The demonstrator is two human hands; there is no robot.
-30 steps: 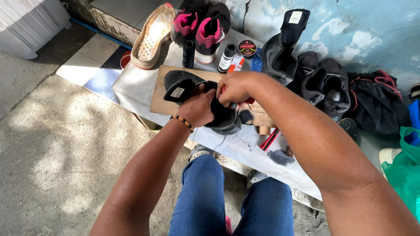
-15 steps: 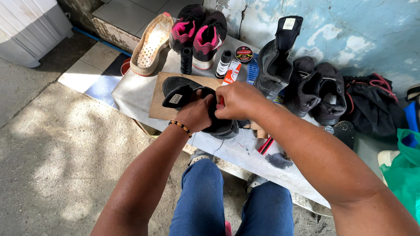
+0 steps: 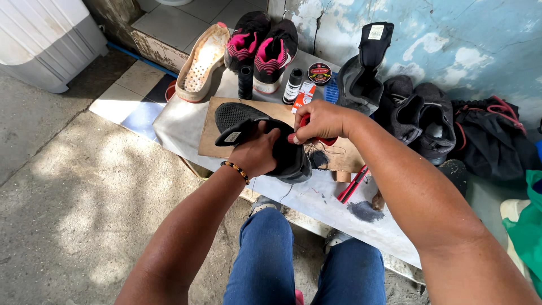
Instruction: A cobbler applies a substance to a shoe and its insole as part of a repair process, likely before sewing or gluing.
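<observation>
While the left hand [image 3: 257, 152] clamps the black shoe [image 3: 265, 138] over the wooden board [image 3: 226, 121], the right hand [image 3: 319, 121] pinches a red-handled tool [image 3: 316, 139] against it.

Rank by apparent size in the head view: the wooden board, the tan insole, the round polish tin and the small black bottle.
1. wooden board, though partly covered
2. tan insole
3. small black bottle
4. round polish tin
The last two look close in size, so their order is unsure.
</observation>
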